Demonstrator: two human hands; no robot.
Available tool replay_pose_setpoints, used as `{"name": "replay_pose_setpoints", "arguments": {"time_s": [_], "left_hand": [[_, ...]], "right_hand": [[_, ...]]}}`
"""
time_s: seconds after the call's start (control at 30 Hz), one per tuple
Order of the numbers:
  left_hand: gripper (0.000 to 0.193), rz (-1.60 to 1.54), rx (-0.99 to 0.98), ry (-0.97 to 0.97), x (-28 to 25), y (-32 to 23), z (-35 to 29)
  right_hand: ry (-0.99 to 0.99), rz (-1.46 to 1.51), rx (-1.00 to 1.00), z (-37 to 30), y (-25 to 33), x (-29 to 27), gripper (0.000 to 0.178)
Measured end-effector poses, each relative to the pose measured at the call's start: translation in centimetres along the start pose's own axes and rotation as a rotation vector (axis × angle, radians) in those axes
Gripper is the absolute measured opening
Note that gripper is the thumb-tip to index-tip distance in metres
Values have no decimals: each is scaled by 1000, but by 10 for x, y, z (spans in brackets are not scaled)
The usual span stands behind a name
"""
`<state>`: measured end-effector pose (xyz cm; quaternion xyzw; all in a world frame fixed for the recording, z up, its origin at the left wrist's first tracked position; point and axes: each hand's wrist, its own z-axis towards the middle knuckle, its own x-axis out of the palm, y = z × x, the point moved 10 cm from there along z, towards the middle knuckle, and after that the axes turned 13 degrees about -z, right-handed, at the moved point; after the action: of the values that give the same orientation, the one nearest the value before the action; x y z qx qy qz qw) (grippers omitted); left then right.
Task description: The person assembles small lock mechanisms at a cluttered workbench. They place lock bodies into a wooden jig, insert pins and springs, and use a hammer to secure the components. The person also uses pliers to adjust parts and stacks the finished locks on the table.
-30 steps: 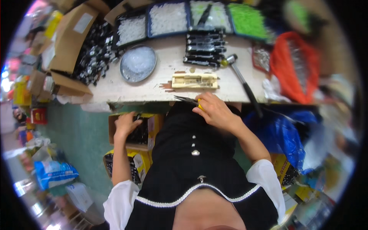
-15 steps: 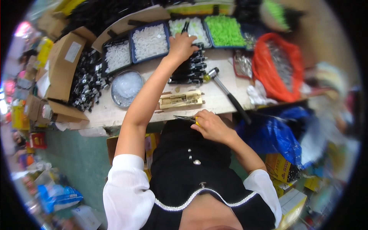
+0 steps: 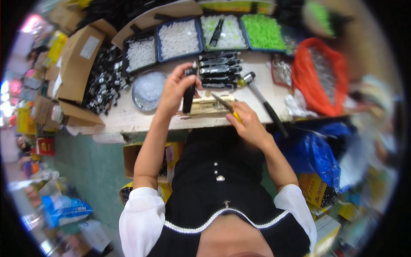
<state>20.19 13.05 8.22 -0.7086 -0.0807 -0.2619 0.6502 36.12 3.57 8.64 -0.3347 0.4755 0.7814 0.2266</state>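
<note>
My left hand [image 3: 174, 91] is closed around a black, elongated plastic part [image 3: 188, 99], held upright above the left end of a cream-coloured fixture [image 3: 205, 107]. My right hand [image 3: 250, 124] grips pointed pliers with yellow handles [image 3: 235, 115]. Their dark tips point up and left over the fixture's right end. Beyond the fixture, several similar black parts [image 3: 220, 69] lie stacked in a row. Another black piece [image 3: 217, 32] rests on the white and pale green pieces in a tray [image 3: 245, 42].
A hammer [image 3: 263, 100] lies to the right, its handle past the table edge. Trays of white [image 3: 177, 38] and green pieces [image 3: 262, 33] line the back. A round dish [image 3: 147, 91], a cardboard box [image 3: 79, 64] and a red bag [image 3: 299, 64] flank the work area.
My left hand has come back from the stacked parts toward me, now with a black part in it. My right hand has raised the pliers from the table edge to the fixture.
</note>
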Motion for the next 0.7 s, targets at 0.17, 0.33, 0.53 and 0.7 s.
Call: {"name": "replay_pose_setpoints", "arguments": {"time_s": [0.17, 0.33, 0.53, 0.7], "left_hand": [[25, 27, 11, -9, 2, 34, -53], [22, 255, 110, -24, 5, 27, -64], [21, 422, 270, -57, 15, 12, -73], [21, 558, 400, -73, 18, 4, -79]], "right_hand": [[36, 7, 23, 12, 9, 7, 20], [81, 25, -4, 8, 20, 11, 21], [119, -73, -15, 5, 25, 12, 23], [134, -87, -18, 6, 30, 15, 22]]}}
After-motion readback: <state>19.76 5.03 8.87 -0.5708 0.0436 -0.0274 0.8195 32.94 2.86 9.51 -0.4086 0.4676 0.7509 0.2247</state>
